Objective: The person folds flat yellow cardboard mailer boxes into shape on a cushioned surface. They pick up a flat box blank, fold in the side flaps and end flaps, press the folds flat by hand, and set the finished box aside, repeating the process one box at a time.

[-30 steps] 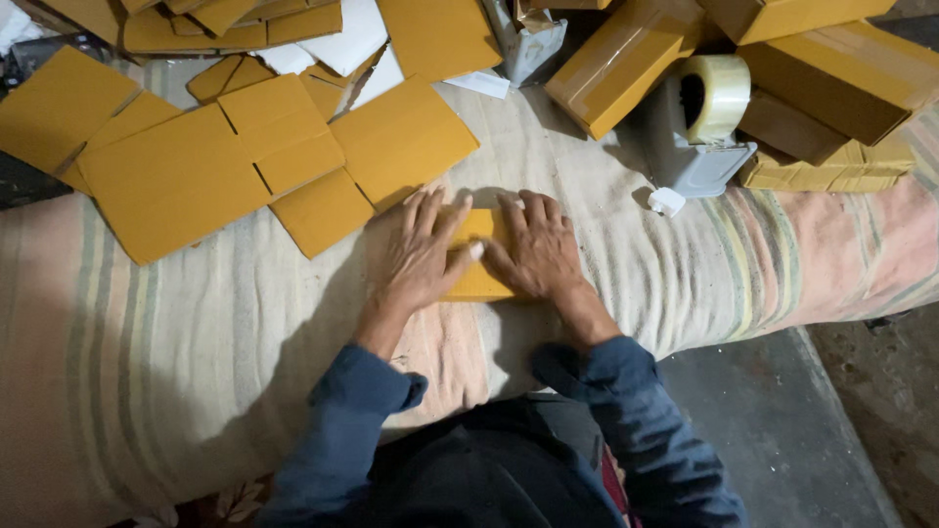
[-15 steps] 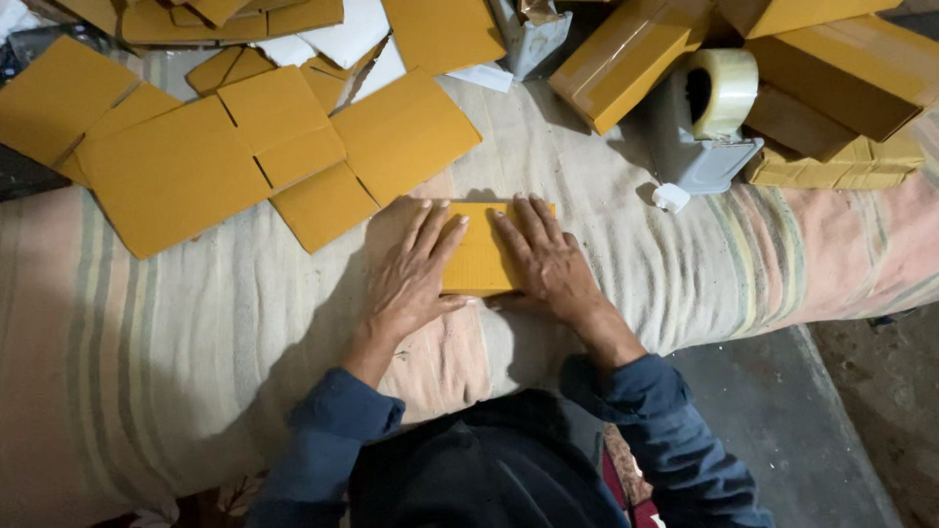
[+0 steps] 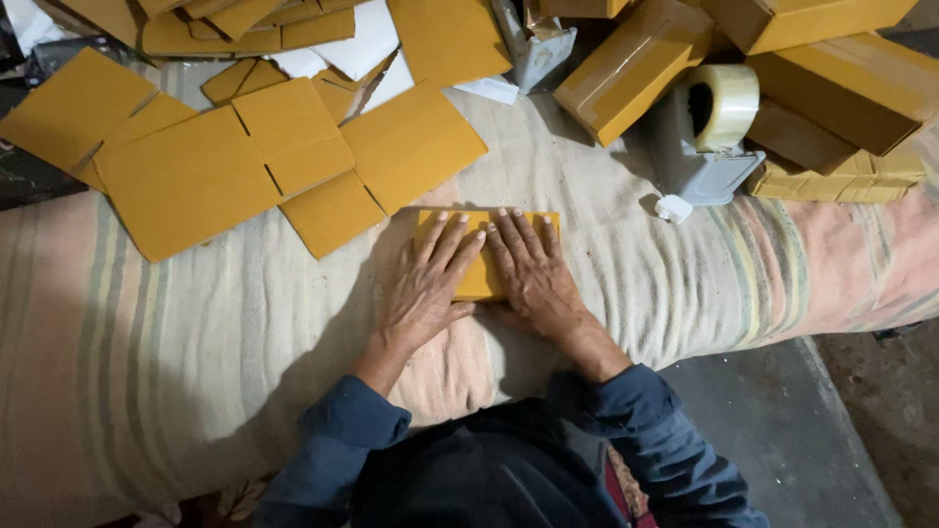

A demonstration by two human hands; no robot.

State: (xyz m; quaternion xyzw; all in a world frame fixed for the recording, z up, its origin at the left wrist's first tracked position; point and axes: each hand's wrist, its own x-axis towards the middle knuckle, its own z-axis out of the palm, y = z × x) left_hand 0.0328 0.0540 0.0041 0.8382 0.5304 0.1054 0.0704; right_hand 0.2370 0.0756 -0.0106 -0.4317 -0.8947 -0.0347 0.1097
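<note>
A small flat yellow cardboard piece (image 3: 481, 279) lies on the striped cloth-covered surface (image 3: 176, 362) in front of me. My left hand (image 3: 427, 284) presses flat on its left part, fingers spread and pointing away from me. My right hand (image 3: 533, 274) lies flat on its right part, beside the left hand and almost touching it. Both palms press down; neither hand grips. Most of the piece is hidden under my hands.
Unfolded yellow carton blanks (image 3: 186, 181) lie spread at the upper left. Closed yellow boxes (image 3: 636, 64) are stacked at the upper right. A grey tape dispenser (image 3: 706, 161) with a roll of clear tape (image 3: 724, 103) stands right of my hands. Bare floor (image 3: 792, 440) shows at lower right.
Both hands have slid further away from me over the cardboard piece and flattened out on it; the piece now lies a little further up the cloth.
</note>
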